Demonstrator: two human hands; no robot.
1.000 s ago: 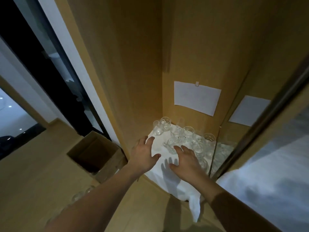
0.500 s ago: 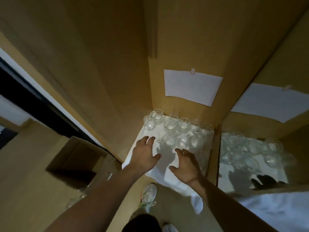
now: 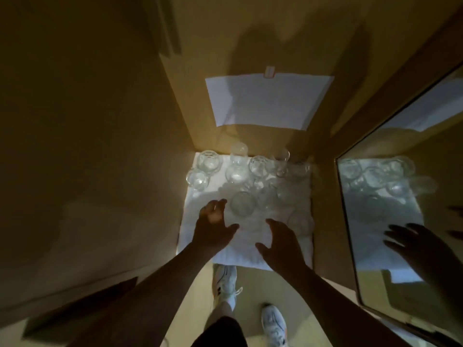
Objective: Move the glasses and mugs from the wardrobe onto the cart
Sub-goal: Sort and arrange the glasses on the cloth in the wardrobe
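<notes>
While both hands hover spread and empty over the white cloth (image 3: 246, 244), left hand (image 3: 214, 227) at nine o'clock of the nearest glass (image 3: 242, 207), right hand (image 3: 280, 244) at five, I'd grip low, one glass each, avoiding crowded neighbours (image 3: 259, 165).

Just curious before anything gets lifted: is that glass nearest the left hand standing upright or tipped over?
Upright. The glass shows its round rim facing up from the white cloth, just beyond the left hand.

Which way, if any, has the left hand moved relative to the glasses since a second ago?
Yes. The left hand has moved deeper over the white cloth, its fingers now beside the nearest glass.
</notes>
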